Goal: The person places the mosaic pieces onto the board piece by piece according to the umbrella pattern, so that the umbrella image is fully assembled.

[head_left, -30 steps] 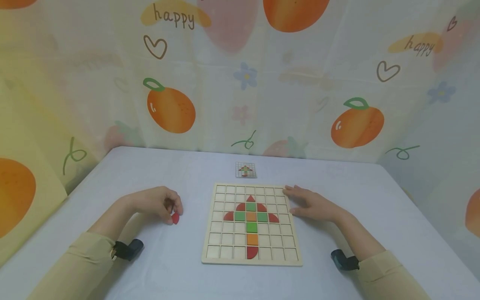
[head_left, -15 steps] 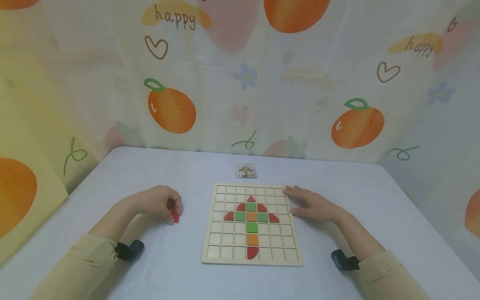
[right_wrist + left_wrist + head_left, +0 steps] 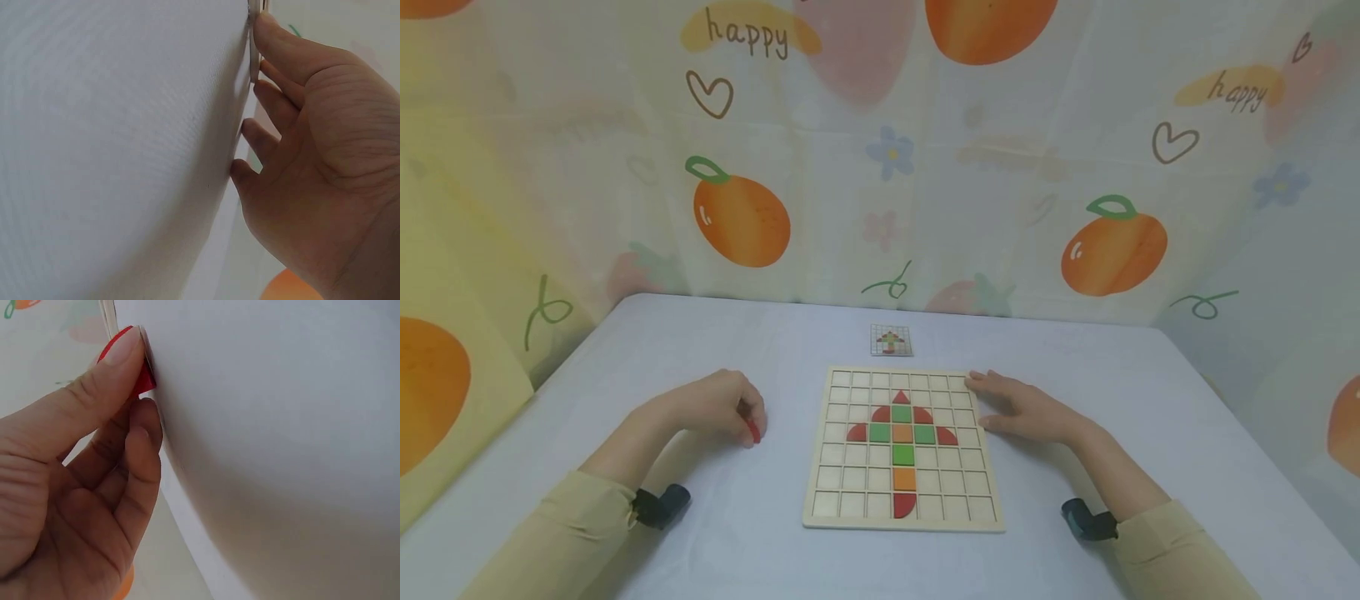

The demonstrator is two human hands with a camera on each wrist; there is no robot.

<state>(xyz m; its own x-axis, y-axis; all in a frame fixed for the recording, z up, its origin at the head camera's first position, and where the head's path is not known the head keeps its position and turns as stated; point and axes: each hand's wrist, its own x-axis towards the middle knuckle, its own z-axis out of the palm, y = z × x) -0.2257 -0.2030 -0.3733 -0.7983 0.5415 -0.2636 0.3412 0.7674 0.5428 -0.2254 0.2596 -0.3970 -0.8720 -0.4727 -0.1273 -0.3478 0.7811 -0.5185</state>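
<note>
My left hand (image 3: 718, 406) pinches a small red tile (image 3: 145, 379) between thumb and fingers, just above the white table to the left of a wooden grid board (image 3: 850, 479). The tile's full shape is hidden by the thumb. On the board, red, green and orange tiles form an arrow-like figure, with a red triangle (image 3: 901, 397) at its top and a red rounded tile (image 3: 905, 505) at its bottom. My right hand (image 3: 1030, 410) rests at the board's right edge, fingers extended, with thumb and fingertips touching the rim; it holds nothing.
A small pattern card (image 3: 891, 340) showing a similar figure on a grid lies behind the board. The white tabletop (image 3: 737, 542) stretches around the board. Beyond it hangs a curtain (image 3: 970, 208) printed with oranges.
The red tile has been turned within my left fingers and now shows a narrower side. The left hand has barely shifted, and the right hand and board are unmoved.
</note>
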